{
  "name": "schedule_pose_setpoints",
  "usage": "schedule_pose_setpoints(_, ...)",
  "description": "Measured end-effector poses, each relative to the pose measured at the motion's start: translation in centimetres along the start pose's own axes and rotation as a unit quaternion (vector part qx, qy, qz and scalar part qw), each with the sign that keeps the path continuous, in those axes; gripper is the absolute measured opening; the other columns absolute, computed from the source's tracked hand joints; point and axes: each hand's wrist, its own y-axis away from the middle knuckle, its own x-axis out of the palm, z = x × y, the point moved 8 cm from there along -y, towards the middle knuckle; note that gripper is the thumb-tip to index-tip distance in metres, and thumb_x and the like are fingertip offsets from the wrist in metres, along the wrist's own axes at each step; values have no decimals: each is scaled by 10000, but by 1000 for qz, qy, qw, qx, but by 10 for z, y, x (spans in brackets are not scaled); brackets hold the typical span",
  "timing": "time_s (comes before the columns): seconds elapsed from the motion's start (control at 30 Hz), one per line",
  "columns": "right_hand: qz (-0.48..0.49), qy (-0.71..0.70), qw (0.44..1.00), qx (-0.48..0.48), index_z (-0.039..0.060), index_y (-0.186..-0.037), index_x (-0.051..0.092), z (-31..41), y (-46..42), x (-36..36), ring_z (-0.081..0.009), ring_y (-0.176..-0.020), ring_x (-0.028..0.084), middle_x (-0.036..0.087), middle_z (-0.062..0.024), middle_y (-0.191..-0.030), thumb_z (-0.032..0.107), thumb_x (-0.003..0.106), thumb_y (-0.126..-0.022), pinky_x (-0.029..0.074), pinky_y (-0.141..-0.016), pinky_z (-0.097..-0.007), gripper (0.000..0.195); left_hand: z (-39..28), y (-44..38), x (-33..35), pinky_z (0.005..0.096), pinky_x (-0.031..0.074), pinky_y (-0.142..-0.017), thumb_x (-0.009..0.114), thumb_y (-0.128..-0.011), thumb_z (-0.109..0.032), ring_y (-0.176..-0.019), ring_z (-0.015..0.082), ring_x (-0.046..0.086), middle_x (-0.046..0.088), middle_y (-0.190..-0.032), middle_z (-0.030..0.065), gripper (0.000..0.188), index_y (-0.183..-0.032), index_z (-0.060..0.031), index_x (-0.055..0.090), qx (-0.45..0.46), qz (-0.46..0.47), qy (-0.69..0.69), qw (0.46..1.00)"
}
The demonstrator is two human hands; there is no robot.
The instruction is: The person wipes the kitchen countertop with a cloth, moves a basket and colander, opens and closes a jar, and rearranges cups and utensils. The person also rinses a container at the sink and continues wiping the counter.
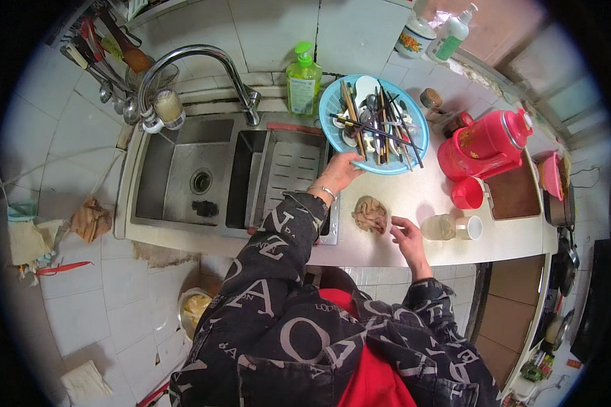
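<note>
My left hand [342, 173] grips the near rim of a blue plastic basket [376, 168]; part of its fingers is hidden at the rim. Chopsticks [384, 127] and spoons [370, 102] lie crossed inside the basket, with a white ladle or large spoon [365, 87] at the back. My right hand [408, 238] is near the counter's front edge, fingers apart, holding nothing. Just left of its fingertips lies a crumpled brown cloth [370, 214]. To its right are a clear glass jar [439, 227] and a white mug [469, 228].
A steel double sink [183, 157] with a curved faucet [198, 48] is at left. A green pump bottle [304, 81] stands behind it. At right are a red thermos [481, 145], a red cup [467, 193] and a brown board [514, 191]. Utensils [112, 61] hang upper left.
</note>
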Motion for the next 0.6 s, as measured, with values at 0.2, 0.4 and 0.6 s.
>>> schedule_pose_setpoints(0.2,-57,-230,970,49,16,-1322,414,18,-9,-37,-262,-1056,574,522,-144,-1258,250,542,-929,495,-820,-382,475,-2,13,9,475,332,-1036,577,-764,-50,-1160,270,490,530,-1240,104,408,-1170,-55,531,-15,189,57,980)
schedule_pose_setpoints(0.4,2,-351,936,27,-38,-1351,329,58,-111,-57,-302,-1091,552,464,-208,-1296,351,475,-949,492,-858,-399,578,-4,-16,-29,439,398,-984,632,-832,-189,-1129,233,523,562,-1197,71,404,-1212,-112,518,25,70,-44,996)
schedule_pose_setpoints(0.6,89,-317,940,91,17,-1137,509,62,-169,-39,-203,-805,647,641,-108,-958,310,434,-977,569,-650,-327,342,-13,-31,-40,345,541,-739,660,-839,-315,-939,203,616,597,-1077,63,411,-1167,-97,542,67,-123,-157,978)
